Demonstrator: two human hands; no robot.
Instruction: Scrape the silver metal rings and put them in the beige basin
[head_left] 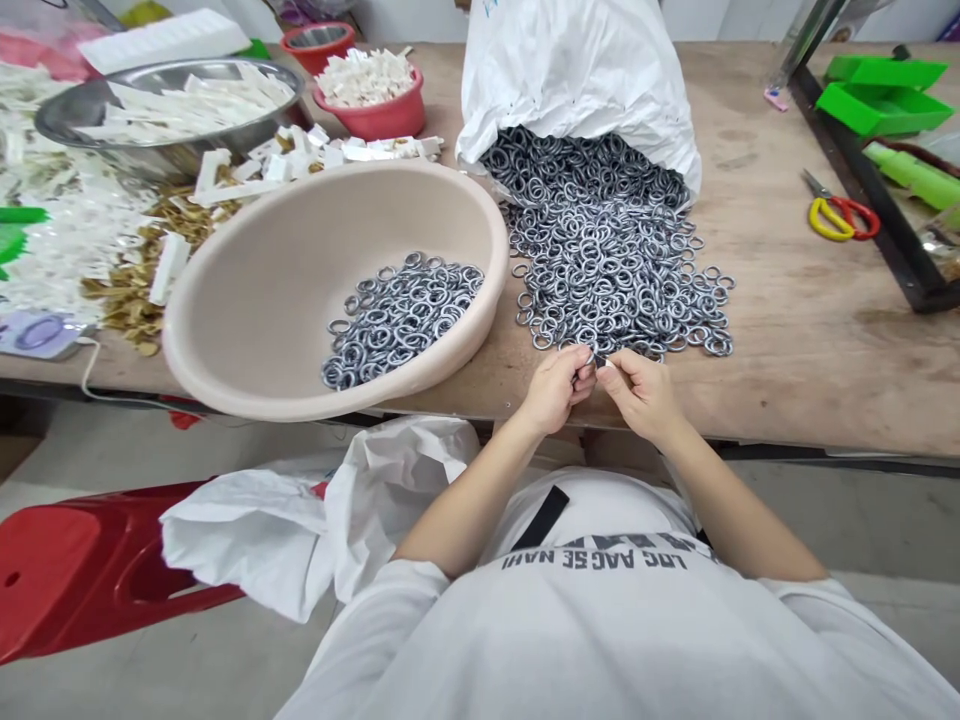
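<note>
My left hand (559, 388) is closed, its fingertips pinching a grey ring (591, 357) at the table's front edge. My right hand (643, 396) meets it there, thumb and fingers pressed together beside the ring. Something small and dark shows between the two hands, but the right fingers hide most of it. Just beyond them spreads a pile of loose grey rings (607, 270), spilling from the mouth of a white sack (574, 70). To the left, a large beige basin (247, 290) holds more such rings (405, 315).
A steel bowl (172, 155) with white strips, a pink bowl (382, 118) of white pieces and brown parts (150, 270) crowd the left. Scissors (840, 215) lie right, near a dark metal frame (862, 170) and green trays (881, 105). A red stool (67, 570) stands below.
</note>
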